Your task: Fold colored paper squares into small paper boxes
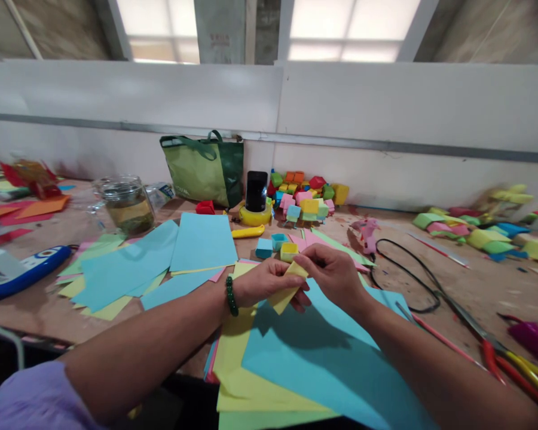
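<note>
— What lies beside the bag (204,167)?
— The jar (126,203) to its left, the phone (256,190) just right, folded boxes (307,194) beyond the phone.
— And before it?
— Paper sheets (201,242), flat on the surface (475,286).

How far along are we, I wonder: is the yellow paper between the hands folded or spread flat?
Folded: the yellow paper is a small creased wedge pinched by left hand and right hand.
</note>
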`<action>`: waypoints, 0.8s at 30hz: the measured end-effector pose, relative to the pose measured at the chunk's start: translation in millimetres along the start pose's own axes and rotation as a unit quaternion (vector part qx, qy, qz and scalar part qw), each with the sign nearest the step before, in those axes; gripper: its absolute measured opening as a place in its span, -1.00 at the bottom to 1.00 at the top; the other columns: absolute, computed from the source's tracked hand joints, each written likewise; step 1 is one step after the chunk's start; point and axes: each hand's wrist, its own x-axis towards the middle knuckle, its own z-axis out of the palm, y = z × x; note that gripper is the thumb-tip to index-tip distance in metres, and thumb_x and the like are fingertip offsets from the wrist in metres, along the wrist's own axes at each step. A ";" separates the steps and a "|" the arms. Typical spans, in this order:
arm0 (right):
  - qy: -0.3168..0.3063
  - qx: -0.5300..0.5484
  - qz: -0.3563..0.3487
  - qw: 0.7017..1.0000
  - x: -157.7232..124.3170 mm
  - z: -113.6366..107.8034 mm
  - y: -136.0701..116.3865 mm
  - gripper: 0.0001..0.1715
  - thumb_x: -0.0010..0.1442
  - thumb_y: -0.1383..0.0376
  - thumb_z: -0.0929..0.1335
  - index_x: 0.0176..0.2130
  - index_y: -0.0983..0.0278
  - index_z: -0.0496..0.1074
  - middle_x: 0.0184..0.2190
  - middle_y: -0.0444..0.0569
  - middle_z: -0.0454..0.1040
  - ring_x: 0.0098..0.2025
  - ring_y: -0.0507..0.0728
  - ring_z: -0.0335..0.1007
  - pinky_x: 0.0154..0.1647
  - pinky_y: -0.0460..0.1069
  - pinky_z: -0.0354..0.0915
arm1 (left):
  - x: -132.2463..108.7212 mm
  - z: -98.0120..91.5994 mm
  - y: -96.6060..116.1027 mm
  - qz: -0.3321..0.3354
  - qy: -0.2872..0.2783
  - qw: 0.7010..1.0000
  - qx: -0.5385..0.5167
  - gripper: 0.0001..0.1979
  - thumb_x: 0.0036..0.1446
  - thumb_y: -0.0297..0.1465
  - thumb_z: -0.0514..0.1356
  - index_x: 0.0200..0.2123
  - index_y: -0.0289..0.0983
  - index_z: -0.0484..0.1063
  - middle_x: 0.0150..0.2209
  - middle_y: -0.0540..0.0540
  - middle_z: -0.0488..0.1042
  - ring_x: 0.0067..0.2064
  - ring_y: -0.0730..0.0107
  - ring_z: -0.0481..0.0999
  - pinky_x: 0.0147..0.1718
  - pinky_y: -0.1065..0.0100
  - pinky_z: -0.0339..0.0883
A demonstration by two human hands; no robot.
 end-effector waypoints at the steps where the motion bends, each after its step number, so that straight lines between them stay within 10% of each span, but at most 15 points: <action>1: -0.009 0.023 0.009 1.000 0.8 0.3 0.4 -0.67 0.17 0.14 0.36 -0.51 0.30 0.39 -0.66 -0.17 0.35 -0.63 -0.05 0.19 -0.64 -0.13 0.14 | 0.2 -1.1 -0.4 0.001 0.000 1.000 0.004 -0.54 -0.11 -0.09 0.37 -0.38 -0.41 0.47 -0.51 -0.13 0.56 -0.48 0.38 0.56 -0.44 0.41 0.38; 14: -0.030 0.185 0.079 0.979 4.4 0.4 11.1 -0.51 0.20 0.04 0.32 -0.03 0.34 0.34 -0.66 -0.27 0.30 -0.67 -0.05 0.23 -0.68 -0.14 0.19 | 5.0 -16.5 -2.7 0.014 -0.007 1.000 -0.005 -0.50 -0.01 -0.06 0.30 -0.22 -0.40 0.47 -0.34 -0.19 0.56 -0.41 0.36 0.56 -0.42 0.40 0.37; 24: 0.078 0.043 -0.127 0.988 -6.1 -4.2 -8.6 -0.81 0.15 0.34 0.39 -0.49 0.27 0.40 -0.56 -0.11 0.38 -0.51 0.02 0.30 -0.52 -0.05 0.26 | -0.3 -10.1 7.2 0.123 0.045 0.983 0.126 -0.50 0.03 0.01 0.22 -0.32 -0.37 0.54 -0.37 -0.06 0.46 -0.33 0.45 0.37 -0.28 0.41 0.26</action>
